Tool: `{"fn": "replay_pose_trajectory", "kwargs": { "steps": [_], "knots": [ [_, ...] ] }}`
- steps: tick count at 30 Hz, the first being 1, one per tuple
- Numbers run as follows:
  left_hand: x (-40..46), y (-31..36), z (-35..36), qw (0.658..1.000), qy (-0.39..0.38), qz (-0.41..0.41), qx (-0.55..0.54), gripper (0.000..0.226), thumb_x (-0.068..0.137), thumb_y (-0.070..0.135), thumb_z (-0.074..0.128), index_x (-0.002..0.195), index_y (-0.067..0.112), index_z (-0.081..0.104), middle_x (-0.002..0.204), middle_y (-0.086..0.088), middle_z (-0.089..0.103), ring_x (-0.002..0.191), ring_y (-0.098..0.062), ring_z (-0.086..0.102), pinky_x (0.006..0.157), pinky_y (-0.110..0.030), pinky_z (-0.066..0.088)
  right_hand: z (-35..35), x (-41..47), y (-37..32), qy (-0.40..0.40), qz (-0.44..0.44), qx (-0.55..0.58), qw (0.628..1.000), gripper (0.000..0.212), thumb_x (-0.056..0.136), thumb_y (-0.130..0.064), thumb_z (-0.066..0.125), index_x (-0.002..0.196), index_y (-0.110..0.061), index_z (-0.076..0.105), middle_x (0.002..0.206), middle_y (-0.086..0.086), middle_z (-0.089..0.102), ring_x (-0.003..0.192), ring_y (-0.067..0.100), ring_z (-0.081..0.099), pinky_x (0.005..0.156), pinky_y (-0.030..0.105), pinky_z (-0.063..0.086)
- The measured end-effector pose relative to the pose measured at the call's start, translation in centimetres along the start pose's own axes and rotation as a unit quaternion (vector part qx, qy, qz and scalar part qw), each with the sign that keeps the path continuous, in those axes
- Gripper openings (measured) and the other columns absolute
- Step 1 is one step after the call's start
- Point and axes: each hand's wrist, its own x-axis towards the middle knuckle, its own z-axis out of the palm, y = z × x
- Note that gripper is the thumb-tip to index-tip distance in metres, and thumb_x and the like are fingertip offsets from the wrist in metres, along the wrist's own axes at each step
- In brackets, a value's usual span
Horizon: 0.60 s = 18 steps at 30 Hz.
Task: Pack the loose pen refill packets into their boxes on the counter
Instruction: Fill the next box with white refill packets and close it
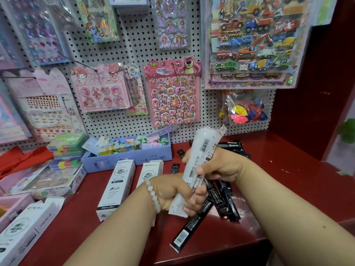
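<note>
Both hands hold one upright bundle of white refill packets (199, 162) above the red counter (288, 189). My left hand (172, 192), with a bead bracelet at the wrist, grips the bundle's lower end. My right hand (219, 166) grips its middle. Loose black refill packets (224, 196) lie on the counter under and behind the hands, one long black packet (190, 227) nearest me. Two white refill boxes (117, 187) (149, 173) lie side by side left of the hands. A third white box (25, 231) lies at the lower left with its flap open.
A lilac tray (126, 156) of small items stands against the pegboard wall behind the boxes. Sticker sheets and a bag of balloons (247, 110) hang on the pegboard. Stacked stationery boxes (57, 179) and red cloth (23, 158) fill the left. The counter edge runs near me.
</note>
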Motion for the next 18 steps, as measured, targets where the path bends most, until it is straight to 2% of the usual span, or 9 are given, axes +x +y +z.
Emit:
{"fn": "replay_pose_trajectory", "kwargs": {
  "steps": [3, 5, 7, 9, 10, 12, 13, 15, 18],
  "knots": [
    [-0.4, 0.8, -0.1, 1.0, -0.008, -0.01, 0.004, 0.026, 0.062, -0.009, 0.054, 0.082, 0.008, 0.055, 0.069, -0.003, 0.053, 0.06, -0.012, 0.052, 0.06, -0.023, 0.043, 0.4, 0.3, 0.1, 0.039, -0.008, -0.012, 0.999, 0.015, 0.068, -0.011, 0.073, 0.079, -0.003, 0.066, 0.049, 0.001, 0.056, 0.032, 0.004, 0.035, 0.03, 0.011, 0.022],
    [-1.1, 1.4, -1.1, 0.994, 0.101, 0.021, 0.04, 0.03, 0.066, -0.001, 0.061, 0.096, 0.002, 0.062, 0.083, -0.013, 0.062, 0.075, -0.021, 0.061, 0.073, -0.032, 0.052, 0.2, 0.4, 0.2, 0.119, -0.007, -0.012, 0.993, 0.015, 0.075, -0.004, 0.07, 0.077, 0.004, 0.058, 0.04, 0.0, 0.047, 0.027, 0.004, 0.03, 0.03, 0.011, 0.02],
    [-2.0, 2.4, -2.4, 0.96, 0.265, 0.059, 0.061, 0.034, 0.07, 0.01, 0.069, 0.102, 0.001, 0.062, 0.098, -0.02, 0.065, 0.084, -0.024, 0.063, 0.078, -0.033, 0.052, -0.2, 0.3, 0.5, 0.197, -0.015, -0.013, 0.98, 0.012, 0.083, -0.001, 0.065, 0.074, 0.004, 0.057, 0.037, -0.001, 0.045, 0.026, 0.004, 0.028, 0.03, 0.013, 0.019],
    [-2.7, 3.1, -4.1, 0.865, 0.469, 0.051, 0.17, 0.027, 0.08, 0.022, 0.069, 0.099, 0.007, 0.059, 0.103, -0.016, 0.061, 0.084, -0.02, 0.059, 0.072, -0.028, 0.05, -0.6, 0.3, 1.1, 0.257, -0.013, -0.021, 0.966, 0.012, 0.085, -0.001, 0.064, 0.075, 0.002, 0.057, 0.037, -0.001, 0.048, 0.027, 0.005, 0.028, 0.03, 0.013, 0.02],
    [-3.1, 3.2, -4.8, 0.782, 0.556, -0.003, 0.282, 0.029, 0.083, 0.031, 0.065, 0.1, 0.01, 0.056, 0.104, -0.013, 0.06, 0.086, -0.02, 0.058, 0.072, -0.028, 0.048, -0.8, 0.4, 1.4, 0.277, -0.005, -0.028, 0.96, 0.012, 0.084, -0.003, 0.066, 0.076, 0.002, 0.057, 0.038, -0.002, 0.05, 0.028, 0.005, 0.029, 0.03, 0.014, 0.021],
    [-3.4, 2.8, -5.7, 0.626, 0.594, -0.146, 0.484, 0.047, 0.084, 0.047, 0.056, 0.116, 0.014, 0.05, 0.116, -0.013, 0.056, 0.103, -0.028, 0.054, 0.082, -0.034, 0.045, -0.9, 0.4, 1.9, 0.292, 0.018, -0.057, 0.955, 0.014, 0.081, -0.005, 0.07, 0.079, 0.001, 0.058, 0.04, -0.003, 0.052, 0.029, 0.005, 0.032, 0.031, 0.015, 0.025],
    [-3.3, 2.5, -6.0, 0.583, 0.579, -0.201, 0.533, 0.057, 0.084, 0.053, 0.051, 0.126, 0.015, 0.045, 0.123, -0.015, 0.051, 0.111, -0.032, 0.05, 0.087, -0.036, 0.043, -1.0, 0.6, 2.2, 0.294, 0.034, -0.08, 0.952, 0.016, 0.079, -0.007, 0.073, 0.079, 0.0, 0.059, 0.041, -0.004, 0.052, 0.031, 0.006, 0.036, 0.033, 0.016, 0.028],
    [-2.8, 1.8, -6.8, 0.57, 0.552, -0.261, 0.551, 0.07, 0.084, 0.058, 0.046, 0.14, 0.018, 0.033, 0.132, -0.017, 0.046, 0.117, -0.036, 0.047, 0.093, -0.04, 0.044, -0.8, 0.8, 2.5, 0.296, 0.055, -0.126, 0.945, 0.018, 0.074, -0.011, 0.079, 0.078, -0.004, 0.062, 0.052, -0.004, 0.063, 0.043, 0.009, 0.055, 0.045, 0.021, 0.045],
    [-2.5, 1.8, -7.3, 0.609, 0.541, -0.262, 0.517, 0.065, 0.085, 0.049, 0.049, 0.138, 0.013, 0.036, 0.123, -0.013, 0.055, 0.11, -0.032, 0.055, 0.091, -0.039, 0.049, -1.1, 1.1, 2.6, 0.287, 0.052, -0.201, 0.935, 0.025, 0.07, -0.021, 0.083, 0.086, -0.01, 0.067, 0.085, 0.004, 0.074, 0.081, 0.022, 0.07, 0.078, 0.04, 0.057]
  ]
}}
